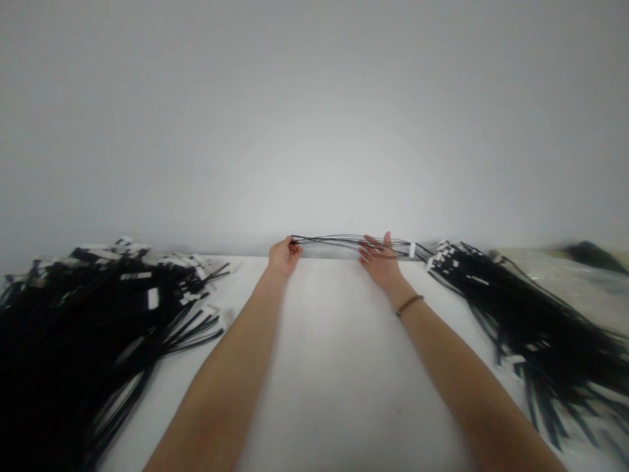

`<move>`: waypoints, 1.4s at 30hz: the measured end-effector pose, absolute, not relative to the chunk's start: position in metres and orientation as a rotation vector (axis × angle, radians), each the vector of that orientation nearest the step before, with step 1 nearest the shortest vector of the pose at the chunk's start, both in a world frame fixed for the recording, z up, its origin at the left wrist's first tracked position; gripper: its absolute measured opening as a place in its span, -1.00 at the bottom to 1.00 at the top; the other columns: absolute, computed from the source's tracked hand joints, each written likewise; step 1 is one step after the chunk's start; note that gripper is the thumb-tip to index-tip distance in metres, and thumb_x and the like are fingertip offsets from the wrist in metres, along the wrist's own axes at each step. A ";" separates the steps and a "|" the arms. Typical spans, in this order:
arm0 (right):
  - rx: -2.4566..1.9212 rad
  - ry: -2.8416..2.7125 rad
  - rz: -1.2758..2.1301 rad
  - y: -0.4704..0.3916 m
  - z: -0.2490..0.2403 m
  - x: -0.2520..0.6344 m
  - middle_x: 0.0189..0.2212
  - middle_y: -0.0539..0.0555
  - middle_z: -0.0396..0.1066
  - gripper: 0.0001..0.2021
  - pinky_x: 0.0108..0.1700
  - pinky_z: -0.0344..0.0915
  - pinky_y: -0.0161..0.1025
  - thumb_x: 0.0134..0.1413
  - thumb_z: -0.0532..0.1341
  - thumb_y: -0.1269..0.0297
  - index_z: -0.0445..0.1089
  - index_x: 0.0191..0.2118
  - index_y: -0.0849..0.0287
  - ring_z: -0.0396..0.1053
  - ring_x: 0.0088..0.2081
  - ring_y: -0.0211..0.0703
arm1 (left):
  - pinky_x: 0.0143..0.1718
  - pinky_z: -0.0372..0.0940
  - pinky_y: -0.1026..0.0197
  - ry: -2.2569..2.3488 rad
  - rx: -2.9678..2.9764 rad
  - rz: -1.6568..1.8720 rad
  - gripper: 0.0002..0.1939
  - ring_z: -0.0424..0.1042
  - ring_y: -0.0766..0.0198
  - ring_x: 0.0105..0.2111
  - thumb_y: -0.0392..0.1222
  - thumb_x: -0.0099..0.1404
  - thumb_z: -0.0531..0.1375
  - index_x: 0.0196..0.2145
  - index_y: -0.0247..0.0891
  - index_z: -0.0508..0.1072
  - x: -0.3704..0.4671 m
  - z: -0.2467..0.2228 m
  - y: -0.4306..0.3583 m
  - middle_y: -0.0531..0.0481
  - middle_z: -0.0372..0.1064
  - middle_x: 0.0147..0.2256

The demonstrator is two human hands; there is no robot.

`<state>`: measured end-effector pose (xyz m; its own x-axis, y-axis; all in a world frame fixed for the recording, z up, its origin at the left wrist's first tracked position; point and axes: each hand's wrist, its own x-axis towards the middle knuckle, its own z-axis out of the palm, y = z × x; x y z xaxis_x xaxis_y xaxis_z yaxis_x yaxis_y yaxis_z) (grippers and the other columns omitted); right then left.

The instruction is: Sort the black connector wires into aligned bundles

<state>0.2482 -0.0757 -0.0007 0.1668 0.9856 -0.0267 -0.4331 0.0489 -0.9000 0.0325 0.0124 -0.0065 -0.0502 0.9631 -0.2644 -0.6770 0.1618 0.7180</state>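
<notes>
A thin bundle of black wires [329,240] stretches between my two hands near the far edge of the white table [319,341]. Its left end is pinched in the fingers of my left hand [284,255]. My right hand [381,259] lies behind and under the strands with its fingers spread, and the wires pass across the palm. Just right of that hand a white tag or connector [412,249] sits on the wires. Beyond it, dark strands run toward the right-hand pile.
On the left lies a large heap of black cables [73,328] with white ends. Another pile of black cables [531,321] spreads at the right, beside clear plastic [565,282]. A pale wall [314,118] rises behind the table.
</notes>
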 end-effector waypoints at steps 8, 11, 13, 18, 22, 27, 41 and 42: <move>-1.093 -0.911 0.996 -0.067 -0.010 0.270 -0.23 0.10 0.34 -0.42 -0.42 0.30 -0.27 -0.13 -0.14 -0.27 0.24 -0.18 0.06 0.33 -0.30 -0.20 | -0.71 0.10 0.39 0.947 0.483 1.612 -0.92 0.14 0.48 -0.72 -0.42 -0.02 0.14 -0.58 -0.39 0.26 0.023 -0.007 0.015 0.06 0.18 -0.67; -1.041 -0.888 0.992 -0.066 -0.015 0.270 -0.18 0.06 0.31 -0.48 -0.40 0.29 -0.29 -0.10 -0.10 -0.21 0.21 -0.13 0.02 0.32 -0.28 -0.23 | -0.71 0.08 0.40 0.978 0.538 1.661 -0.92 0.15 0.47 -0.72 -0.43 -0.06 0.15 -0.54 -0.38 0.28 0.019 -0.006 0.014 0.08 0.19 -0.67; -0.974 -0.875 1.024 -0.066 -0.015 0.268 -0.15 0.03 0.30 -0.52 -0.38 0.28 -0.29 -0.08 -0.08 -0.18 0.20 -0.12 -0.01 0.31 -0.27 -0.25 | -0.71 0.08 0.40 0.990 0.526 1.659 -0.89 0.15 0.48 -0.72 -0.44 -0.06 0.15 -0.51 -0.37 0.26 0.016 -0.005 0.014 0.09 0.19 -0.66; -0.906 -0.851 1.058 -0.067 -0.013 0.261 -0.18 0.02 0.32 -0.59 -0.37 0.27 -0.29 -0.05 -0.04 -0.12 0.24 -0.17 0.00 0.31 -0.30 -0.26 | -0.68 0.07 0.40 1.014 0.495 1.662 -0.76 0.15 0.47 -0.71 -0.46 -0.03 0.14 -0.40 -0.30 0.17 0.012 -0.002 0.014 0.12 0.18 -0.65; -0.987 -0.708 0.915 -0.066 -0.009 0.259 -0.35 0.02 0.35 -0.62 -0.49 0.22 -0.37 -0.12 0.06 -0.08 0.27 -0.28 0.10 0.28 -0.45 -0.33 | -0.67 0.06 0.41 1.040 0.550 1.653 -0.71 0.17 0.46 -0.71 -0.43 -0.03 0.16 -0.35 -0.28 0.15 0.011 -0.002 0.014 0.12 0.19 -0.63; -1.172 -0.570 0.547 -0.061 -0.013 0.257 -0.55 -0.03 0.25 -0.61 -0.59 0.10 -0.40 -0.24 0.16 -0.04 0.25 -0.38 0.21 0.15 -0.59 -0.37 | -0.67 0.09 0.40 1.097 0.562 1.672 -0.72 0.18 0.46 -0.70 -0.42 -0.02 0.15 -0.33 -0.28 0.17 0.012 -0.004 0.014 0.10 0.21 -0.62; -1.473 -1.025 -0.214 -0.084 -0.005 0.266 -0.49 0.03 0.23 -0.49 -0.30 0.14 -0.27 -0.07 0.09 0.05 0.13 -0.01 0.23 0.22 -0.45 -0.22 | -0.68 0.07 0.41 1.106 0.545 1.715 -0.78 0.16 0.47 -0.70 -0.41 -0.03 0.14 -0.39 -0.29 0.19 0.011 -0.004 0.015 0.12 0.17 -0.64; -1.494 -1.069 -0.230 -0.084 -0.005 0.266 -0.52 0.02 0.22 -0.55 -0.30 0.13 -0.27 -0.04 0.06 0.06 0.19 -0.04 0.21 0.21 -0.46 -0.21 | -0.67 0.08 0.42 1.104 0.543 1.725 -0.79 0.16 0.48 -0.70 -0.41 -0.03 0.14 -0.40 -0.29 0.20 0.011 -0.004 0.015 0.12 0.17 -0.64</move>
